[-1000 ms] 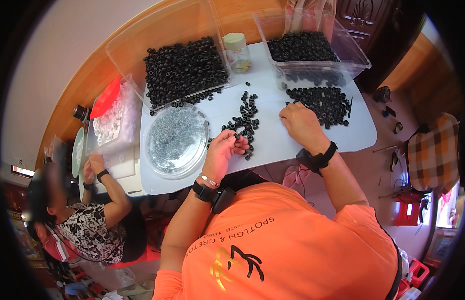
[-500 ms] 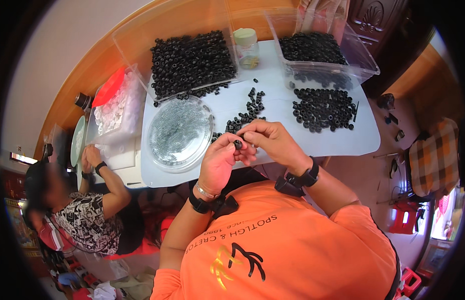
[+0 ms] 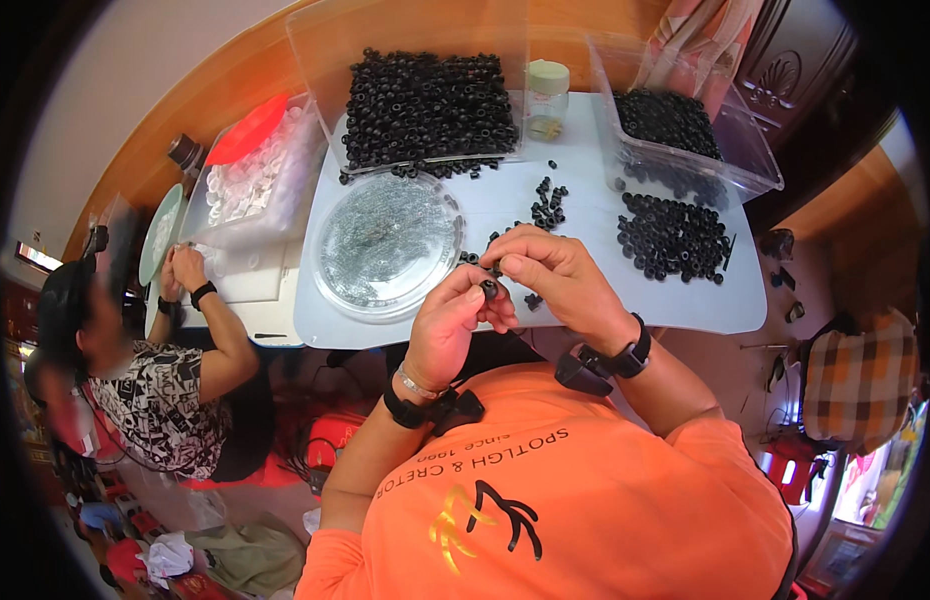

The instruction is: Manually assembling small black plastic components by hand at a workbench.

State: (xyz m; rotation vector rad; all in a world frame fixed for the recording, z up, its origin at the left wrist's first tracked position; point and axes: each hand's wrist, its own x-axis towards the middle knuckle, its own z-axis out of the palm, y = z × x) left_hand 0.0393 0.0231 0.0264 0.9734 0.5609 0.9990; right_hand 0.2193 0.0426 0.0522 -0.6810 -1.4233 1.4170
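My left hand [image 3: 450, 322] pinches a small black ring-shaped part [image 3: 489, 289] between thumb and fingers, just off the table's near edge. Close against it, my right hand [image 3: 563, 278] has its thumb and forefinger pressed together beside the part; whatever is between those fingertips is too small to make out. Right beyond my hands lie loose black parts [image 3: 548, 205], partly covered by my fingers. To their left a round clear tray [image 3: 325, 290] holds a mass of tiny shiny silvery pieces. A spread of the same black parts [image 3: 670, 238] lies to the right.
Two clear bins [image 3: 310, 110] [image 3: 755, 172] of black parts stand at the back of the white table [image 3: 585, 312], with a lidded jar [image 3: 548, 105] between them. At left, a co-worker [image 3: 170, 400] sits by a bin of white rings [image 3: 250, 180] and a red dish [image 3: 247, 135].
The view has shifted, so the table's things appear farther right. My hands stay together, still pinching at the black part. Fewer loose parts show beyond my fingers.
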